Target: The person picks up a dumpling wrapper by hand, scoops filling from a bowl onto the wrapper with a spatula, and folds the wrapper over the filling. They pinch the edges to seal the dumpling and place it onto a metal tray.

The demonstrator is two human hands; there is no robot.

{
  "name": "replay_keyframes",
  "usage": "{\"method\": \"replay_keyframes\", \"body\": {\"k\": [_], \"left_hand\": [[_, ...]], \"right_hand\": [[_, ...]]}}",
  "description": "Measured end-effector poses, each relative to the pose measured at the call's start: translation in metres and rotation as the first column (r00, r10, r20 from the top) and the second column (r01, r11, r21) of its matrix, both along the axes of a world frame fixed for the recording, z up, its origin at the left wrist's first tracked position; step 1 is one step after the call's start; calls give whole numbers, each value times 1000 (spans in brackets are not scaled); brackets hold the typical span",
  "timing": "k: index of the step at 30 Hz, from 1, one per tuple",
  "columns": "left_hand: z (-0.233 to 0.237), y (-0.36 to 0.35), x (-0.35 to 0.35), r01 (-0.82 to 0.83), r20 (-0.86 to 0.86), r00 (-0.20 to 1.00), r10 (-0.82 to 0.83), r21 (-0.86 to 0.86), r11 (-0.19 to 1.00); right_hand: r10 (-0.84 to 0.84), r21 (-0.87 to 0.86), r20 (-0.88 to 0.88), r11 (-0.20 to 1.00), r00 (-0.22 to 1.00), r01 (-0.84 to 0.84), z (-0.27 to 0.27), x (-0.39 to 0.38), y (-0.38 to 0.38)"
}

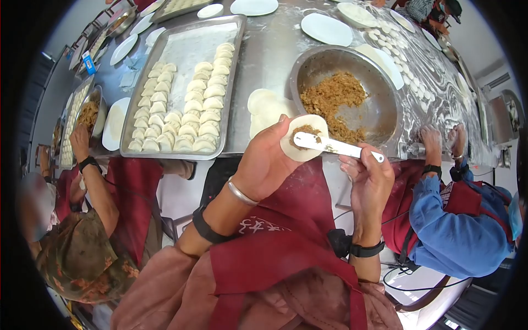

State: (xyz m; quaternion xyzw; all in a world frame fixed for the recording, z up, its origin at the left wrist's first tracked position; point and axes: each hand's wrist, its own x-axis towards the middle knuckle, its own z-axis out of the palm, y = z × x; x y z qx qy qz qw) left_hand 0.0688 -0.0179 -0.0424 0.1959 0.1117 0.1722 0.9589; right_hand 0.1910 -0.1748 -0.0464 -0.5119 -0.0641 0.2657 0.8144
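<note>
Now L hand (pixel 267 160) holds wrapper (pixel 300 154) w/ filling (pixel 312 130), R hand (pixel 369 179) clamped on white spatula (pixel 342 148).

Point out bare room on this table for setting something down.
Free: the steel tabletop between the dumpling tray and the filling bowl, beyond the stacked wrappers; also the tray's far end. Crowded: the tray's near end, packed with dumplings, and right of the bowl, strewn with dough pieces.

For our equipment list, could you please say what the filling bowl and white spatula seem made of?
The filling bowl looks like stainless steel, satin-finished: grey with soft metallic reflections. The white spatula is probably smooth plastic, given its even, opaque colour.
</note>
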Motion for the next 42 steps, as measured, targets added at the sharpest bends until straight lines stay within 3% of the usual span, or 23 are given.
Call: {"method": "replay_keyframes", "body": {"k": [4, 6, 8, 10, 11, 12, 14, 15, 18, 20, 23, 27, 29, 33, 35, 39, 41, 42], "left_hand": [[-3, 1, -1, -21, -42, 999, 22, 27, 999], [-5, 3, -4, -22, -58, 998, 23, 13, 1000], [-5, 2, -4, -28, -72, 997, 29, 3, 1000], [-4, 2, -4, -35, -80, 996, 35, -2, 999], [-3, 1, -4, -34, -79, 996, 34, -1, 999], [-1, 0, -4, -18, -81, 997, 18, -5, 1000], [3, -2, -5, -15, -87, 996, 15, -3, 1000], [6, -2, -5, -6, -84, 996, 6, 5, 1000], [15, -3, -8, -11, -94, 995, 14, 33, 999], [20, -4, -9, 21, -69, 997, -21, -2, 1000], [23, -7, -8, 63, -2, 998, -64, -70, 996], [26, -13, -11, 89, -4, 996, -89, -39, 995], [28, -14, -15, 117, -6, 993, -117, 142, 983], [32, -16, -18, 149, 49, 984, -170, 289, 945], [28, -13, -20, 199, -122, 980, -158, 530, 824], [37, -15, -22, 187, -196, 978, -73, 662, 726], [39, -17, -22, 143, -231, 972, 47, 738, 659], [39, -17, -21, 143, -230, 972, 46, 739, 658]], "right_hand": [[-31, -62, 157, 997, 987, 42, 8, 5, -10], [-202, -24, 331, 975, 922, 223, 14, 13, -15], [-225, -101, 396, 953, 890, 286, 20, 16, -17], [15, -330, 700, 893, 714, 305, 8, 24, -16], [128, -371, 779, 883, 614, 287, 0, 26, -14], [128, -370, 778, 884, 615, 285, -8, 27, -10], [333, -378, 925, 860, 183, 342, -23, 26, 1], [394, -457, 882, 847, 258, 271, -21, 23, 3], [448, -488, 873, 802, 193, 345, 6, 12, 2], [446, -488, 873, 817, 200, 307, 22, 3, 2], [369, -365, 929, 892, 39, 268, 29, -6, 7], [347, -348, 937, 913, 43, 211, 23, -4, 14], [337, -341, 940, 913, 54, 226, 22, -5, 18], [304, -307, 952, 929, 49, 208, 23, -5, 24], [292, -316, 944, 934, 152, 169, 25, -7, 24], [303, -341, 912, 935, 275, 100, 29, -14, 25], [251, -295, 856, 955, 452, 28, 30, -17, 26], [249, -293, 857, 956, 452, 29, 32, -16, 27]]}}
